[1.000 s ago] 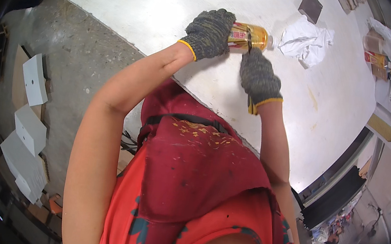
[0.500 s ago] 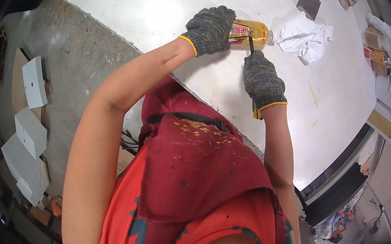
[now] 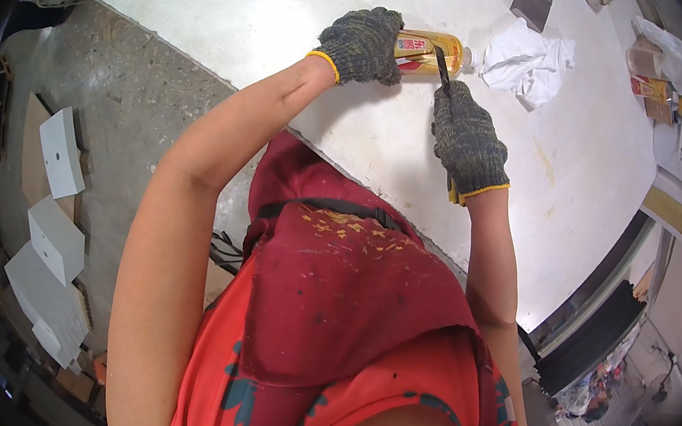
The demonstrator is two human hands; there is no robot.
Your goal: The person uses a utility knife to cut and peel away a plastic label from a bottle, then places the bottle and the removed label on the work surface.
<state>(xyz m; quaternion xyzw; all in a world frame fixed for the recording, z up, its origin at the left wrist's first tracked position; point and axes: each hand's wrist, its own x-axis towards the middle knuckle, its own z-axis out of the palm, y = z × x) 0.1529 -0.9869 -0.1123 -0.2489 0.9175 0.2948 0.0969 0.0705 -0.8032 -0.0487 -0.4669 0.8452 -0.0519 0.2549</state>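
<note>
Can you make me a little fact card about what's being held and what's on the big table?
Left grip: gloved, closed around the yellow bottle
Bottle: sideways, neck pointing right
Right grip: gloved, holding a thin dark tool
Tool tip: over the bottle; touching is hard to tell
On the white table: crumpled white sheet, dark block
</note>
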